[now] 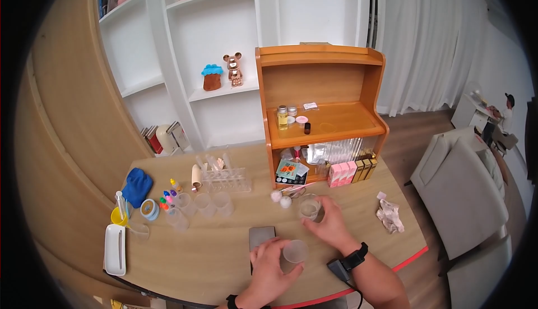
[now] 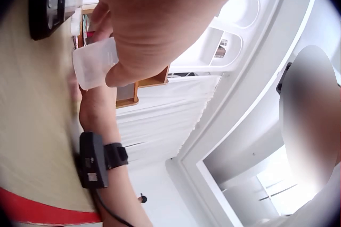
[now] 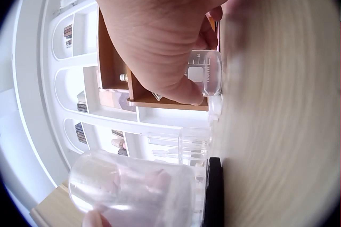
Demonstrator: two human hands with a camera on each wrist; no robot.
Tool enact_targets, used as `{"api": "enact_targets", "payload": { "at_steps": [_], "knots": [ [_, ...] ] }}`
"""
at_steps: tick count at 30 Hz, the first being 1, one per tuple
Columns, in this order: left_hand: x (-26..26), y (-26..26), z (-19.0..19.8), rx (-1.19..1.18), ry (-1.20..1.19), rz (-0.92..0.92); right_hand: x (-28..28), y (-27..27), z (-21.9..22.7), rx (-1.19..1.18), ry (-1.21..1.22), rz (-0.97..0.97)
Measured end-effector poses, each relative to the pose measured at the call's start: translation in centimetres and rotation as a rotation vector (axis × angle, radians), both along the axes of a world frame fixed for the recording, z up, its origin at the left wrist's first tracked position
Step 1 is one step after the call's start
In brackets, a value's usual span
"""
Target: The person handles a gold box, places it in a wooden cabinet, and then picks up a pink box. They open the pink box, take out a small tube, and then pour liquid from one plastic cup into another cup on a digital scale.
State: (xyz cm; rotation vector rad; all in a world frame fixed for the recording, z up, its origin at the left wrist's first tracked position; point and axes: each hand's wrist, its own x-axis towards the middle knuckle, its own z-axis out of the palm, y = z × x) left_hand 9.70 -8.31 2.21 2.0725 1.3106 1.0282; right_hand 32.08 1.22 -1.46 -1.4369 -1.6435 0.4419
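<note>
Near the front of the table my left hand (image 1: 272, 270) holds a frosted plastic cup (image 1: 295, 251) between thumb and fingers. It hovers over the near end of a flat dark grey device (image 1: 262, 235), which has buttons along its side (image 2: 51, 3) in the left wrist view. Farther right, my right hand (image 1: 332, 226) grips a clear beaker (image 1: 309, 207). White graduation marks show on that beaker (image 3: 208, 72) in the right wrist view, its base close to the tabletop. Two fluffy balls (image 1: 285, 202) lie just beyond the beaker.
Several frosted cups (image 1: 204, 204) stand left of centre, before a test tube rack (image 1: 227, 180). Small colour bottles (image 1: 167, 199), a tape roll (image 1: 149, 209), a blue cloth (image 1: 137, 187) and a white tray (image 1: 115, 250) are left. A wooden shelf (image 1: 322, 56) stands behind; crumpled cloth (image 1: 389, 215) lies right.
</note>
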Motion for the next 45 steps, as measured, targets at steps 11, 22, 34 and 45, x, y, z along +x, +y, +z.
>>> {"api": "enact_targets", "payload": {
  "at_steps": [11, 22, 34, 45],
  "knots": [
    [0.0, 7.0, -2.6, 0.151, 0.208, 0.046, -0.4, -0.1, 0.5, 0.008, 0.096, 0.012],
    [-0.7, 9.0, -2.0, 0.188, 0.231, 0.016, -1.2, -0.9, 1.6, 0.194, -0.06, -0.002],
    [-0.3, 8.7, -2.2, 0.125, 0.105, 0.034, -1.7, -1.0, 2.2, 0.281, -0.182, -0.042],
    [-0.2, 8.8, -2.5, 0.161, 0.123, 0.041, -1.7, -1.2, 2.4, 0.295, -0.234, -0.058]
  ]
}}
